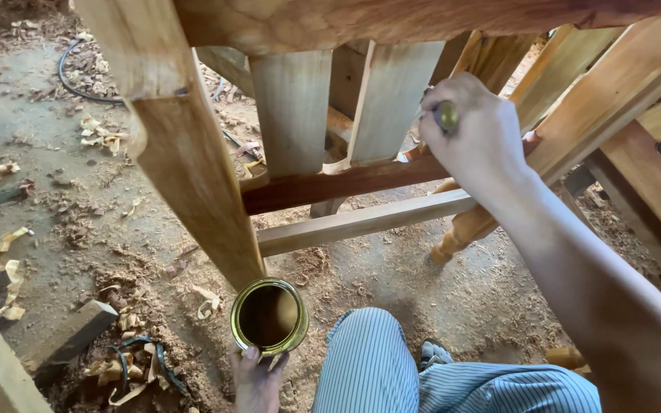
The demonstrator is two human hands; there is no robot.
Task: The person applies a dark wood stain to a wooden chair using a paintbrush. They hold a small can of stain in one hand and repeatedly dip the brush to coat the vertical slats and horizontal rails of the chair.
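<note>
My right hand is closed around the handle of a brush, whose rounded end shows above my fist. It is held against the wooden rails and slats of a chair frame; the bristles are hidden behind my hand. One cross rail looks darker and wet, while the rail below it is pale. My left hand grips the near rim of an open metal tin of dark brown liquid, standing on the ground beside the front chair leg.
The dirt floor is littered with sawdust and wood shavings. A wood block lies at lower left, a black cable at upper left. More wooden furniture parts crowd the right. My striped trouser knee is at the bottom.
</note>
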